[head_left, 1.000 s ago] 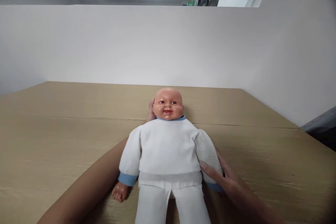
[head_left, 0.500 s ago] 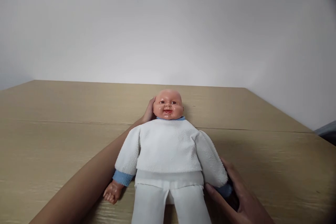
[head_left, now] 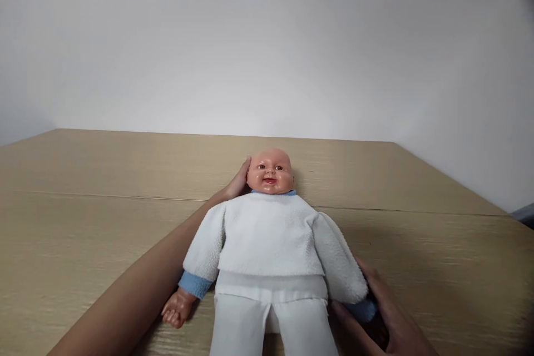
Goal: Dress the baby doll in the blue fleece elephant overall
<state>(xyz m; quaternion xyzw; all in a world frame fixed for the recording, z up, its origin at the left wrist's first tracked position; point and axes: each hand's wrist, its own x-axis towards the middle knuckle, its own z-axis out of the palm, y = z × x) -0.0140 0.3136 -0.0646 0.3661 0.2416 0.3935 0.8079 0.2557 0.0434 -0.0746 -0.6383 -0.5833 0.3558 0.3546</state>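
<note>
Face-up between right hand (head_left: 391, 307), clasped round blue fabric cuff (head_left: 362, 310), and left hand (head_left: 239, 181), closure unclear: smiling, bald plastic-headed doll (head_left: 271, 239), white-fleece-clad.

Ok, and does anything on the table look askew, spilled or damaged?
Nothing stands out. The doll faces the camera, its head in line with its body, the left hand beside the head and the right hand at one blue cuff. I see no spill or damage, just a thin line across the table.

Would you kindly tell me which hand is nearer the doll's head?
Left: the left hand is against the side of the doll's head, while the right hand is lower, at the blue cuff on the picture's right.
</note>
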